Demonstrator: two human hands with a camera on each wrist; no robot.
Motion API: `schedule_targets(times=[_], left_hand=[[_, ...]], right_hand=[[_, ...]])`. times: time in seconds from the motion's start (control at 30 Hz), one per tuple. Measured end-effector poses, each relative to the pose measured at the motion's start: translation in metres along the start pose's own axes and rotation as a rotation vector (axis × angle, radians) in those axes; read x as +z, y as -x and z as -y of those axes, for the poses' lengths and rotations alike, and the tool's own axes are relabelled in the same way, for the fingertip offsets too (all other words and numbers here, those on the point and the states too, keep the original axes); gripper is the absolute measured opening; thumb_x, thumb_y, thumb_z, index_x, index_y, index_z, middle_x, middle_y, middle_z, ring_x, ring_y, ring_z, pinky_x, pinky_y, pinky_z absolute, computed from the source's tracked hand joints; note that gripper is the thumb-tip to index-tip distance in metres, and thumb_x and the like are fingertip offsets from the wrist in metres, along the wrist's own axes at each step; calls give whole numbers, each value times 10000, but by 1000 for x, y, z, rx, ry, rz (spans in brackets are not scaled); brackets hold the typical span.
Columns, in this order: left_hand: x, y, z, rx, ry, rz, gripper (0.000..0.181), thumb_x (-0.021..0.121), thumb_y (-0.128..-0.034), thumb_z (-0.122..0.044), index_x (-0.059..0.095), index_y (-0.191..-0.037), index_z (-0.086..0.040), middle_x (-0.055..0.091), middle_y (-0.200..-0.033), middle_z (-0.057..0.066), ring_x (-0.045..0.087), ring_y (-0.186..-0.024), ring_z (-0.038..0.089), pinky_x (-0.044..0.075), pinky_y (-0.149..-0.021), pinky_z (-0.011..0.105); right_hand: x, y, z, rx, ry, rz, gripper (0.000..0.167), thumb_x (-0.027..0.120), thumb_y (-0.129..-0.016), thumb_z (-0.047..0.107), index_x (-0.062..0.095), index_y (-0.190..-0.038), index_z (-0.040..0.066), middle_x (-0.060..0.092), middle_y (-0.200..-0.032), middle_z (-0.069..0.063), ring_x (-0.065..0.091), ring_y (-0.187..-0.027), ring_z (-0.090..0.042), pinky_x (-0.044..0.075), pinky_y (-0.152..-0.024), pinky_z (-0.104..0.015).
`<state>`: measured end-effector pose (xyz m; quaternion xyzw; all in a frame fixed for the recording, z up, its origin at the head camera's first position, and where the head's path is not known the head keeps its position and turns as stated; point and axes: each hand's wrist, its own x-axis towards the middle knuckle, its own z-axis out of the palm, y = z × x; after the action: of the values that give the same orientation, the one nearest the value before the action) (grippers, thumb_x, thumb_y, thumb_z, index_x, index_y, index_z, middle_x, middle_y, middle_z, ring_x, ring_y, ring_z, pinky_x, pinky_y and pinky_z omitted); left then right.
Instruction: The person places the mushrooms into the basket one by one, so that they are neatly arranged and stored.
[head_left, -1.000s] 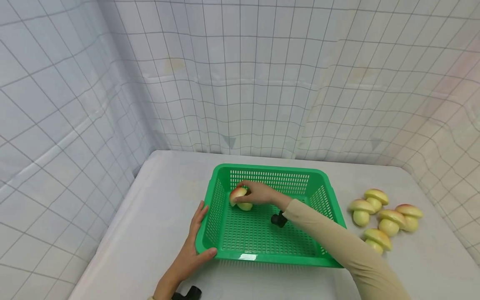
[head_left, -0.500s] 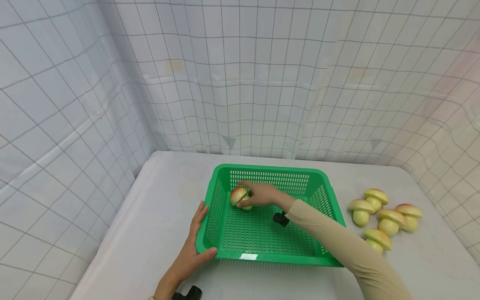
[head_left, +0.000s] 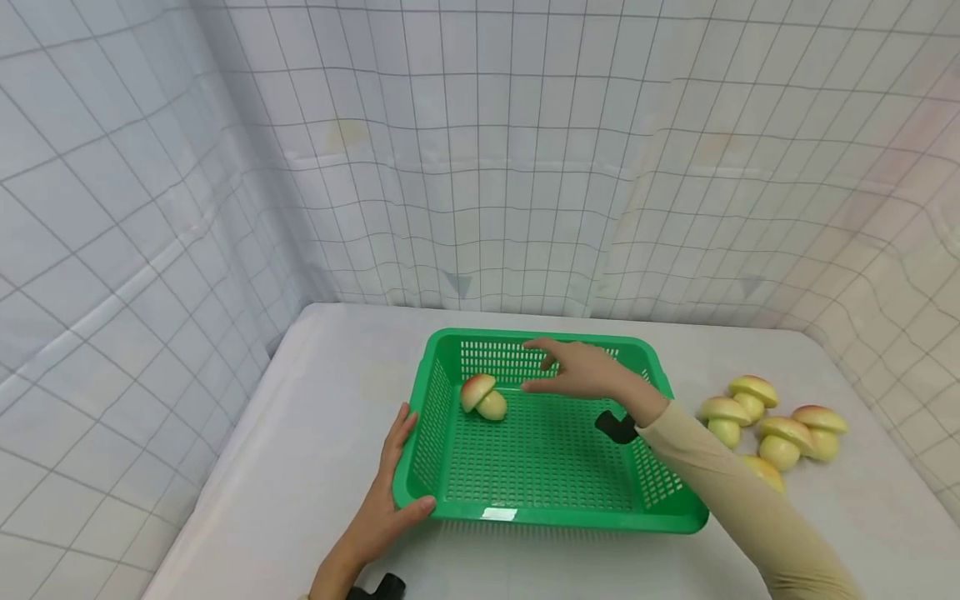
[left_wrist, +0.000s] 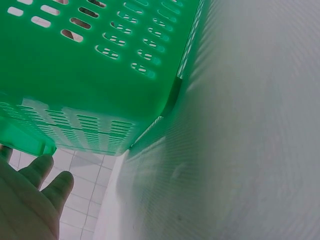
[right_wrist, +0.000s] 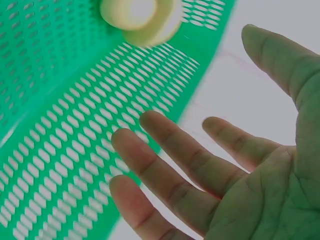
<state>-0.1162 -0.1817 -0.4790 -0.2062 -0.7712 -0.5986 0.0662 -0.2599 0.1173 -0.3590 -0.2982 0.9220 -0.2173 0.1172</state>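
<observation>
Yellow mushroom point(head_left: 487, 402) with a reddish cap lies toward the far left corner of the green basket point(head_left: 562, 517). Fingers spread and released, the right hand point(head_left: 585, 372) hovers apart from it; the left hand point(head_left: 380, 504) rests straight-fingered, ungrasping, against the basket's left side.

Inside the green basket point(head_left: 570, 520), open floor stretches on the near side of the mushroom point(head_left: 491, 406); walls ring it, the left hand point(head_left: 381, 503) bars the left rim, the sleeve point(head_left: 738, 487) the right.
</observation>
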Motion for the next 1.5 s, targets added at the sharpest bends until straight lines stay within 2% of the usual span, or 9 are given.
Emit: schedule_targets(times=[0.1, 0.4, 0.57, 0.73, 0.83, 0.97, 1.07, 1.2, 1.5], left_hand=[[0, 0, 0, 2, 3, 0, 972, 672, -747, -84, 114, -1532, -209, -49, -1581, -18, -2, -1423, 194, 109, -953, 693], [1, 0, 2, 18, -5, 3, 981, 678, -740, -85, 113, -1533, -202, -48, -1582, 31, 3, -1424, 206, 105, -951, 697], [0, 0, 2, 29, -17, -4, 986, 683, -732, -84, 116, -1532, -190, -42, -1582, 29, 18, -1424, 223, 117, -958, 683], [0, 0, 1, 27, -10, -3, 982, 680, -735, -79, 117, -1532, -188, -41, -1582, 17, 15, -1424, 221, 121, -980, 649], [0, 0, 1, 26, -5, -2, 976, 678, -741, -75, 117, -1532, -186, -40, -1582, 18, 14, -1424, 223, 141, -1053, 470], [0, 1, 1, 30, -5, -3, 972, 676, -743, -74, 119, -1532, -180, -35, -1582, 12, 17, -1424, 230, 138, -1042, 249], [0, 1, 0, 35, -11, -6, 974, 677, -738, -76, 120, -1532, -171, -32, -1582, 8, 16, -1425, 234, 145, -1058, 418], [0, 1, -1, 28, -12, -8, 974, 674, -739, -81, 117, -1532, -182, -36, -1582, 11, 12, -1425, 218, 118, -967, 668], [0, 1, -1, 8, -5, -6, 967, 669, -747, -87, 116, -1533, -197, -39, -1583, 7, 0, -1425, 200, 113, -950, 697]], right_hand=[[-12, 22, -9, 0, -16, -83, 692, 609, -862, 538, 424, -1421, 174, 641, -1147, -79, 636, -938, -194, 485, -746, -414], [-35, 94, -60, 64, 31, -493, 549, 631, -900, 395, 483, -1352, 122, 634, -1151, -119, 631, -933, -294, 476, -728, -480], [-30, 125, -87, 161, 68, -603, 598, 659, -877, 402, 477, -1353, 88, 615, -1184, -161, 612, -970, -350, 463, -710, -506], [-14, 154, -108, 275, 83, -621, 662, 681, -845, 446, 483, -1353, 70, 607, -1194, -183, 583, -1014, -376, 435, -649, -482], [-6, 170, -117, 323, 98, -596, 700, 690, -829, 470, 480, -1355, 59, 586, -1212, -193, 570, -1017, -395, 436, -583, -443], [4, 189, -124, 402, 133, -513, 751, 664, -823, 531, 461, -1352, 39, 551, -1212, -239, 566, -981, -420, 430, -542, -477], [12, 200, -128, 462, 159, -456, 784, 623, -835, 568, 436, -1353, 9, 526, -1202, -303, 545, -985, -461, 413, -545, -534], [19, 210, -131, 532, 180, -424, 810, 562, -860, 599, 413, -1357, -24, 472, -1253, -349, 494, -1044, -519, 406, -544, -565], [27, 223, -137, 645, 129, -341, 784, 432, -916, 614, 363, -1363, -27, 427, -1246, -400, 526, -954, -550, 405, -534, -542]])
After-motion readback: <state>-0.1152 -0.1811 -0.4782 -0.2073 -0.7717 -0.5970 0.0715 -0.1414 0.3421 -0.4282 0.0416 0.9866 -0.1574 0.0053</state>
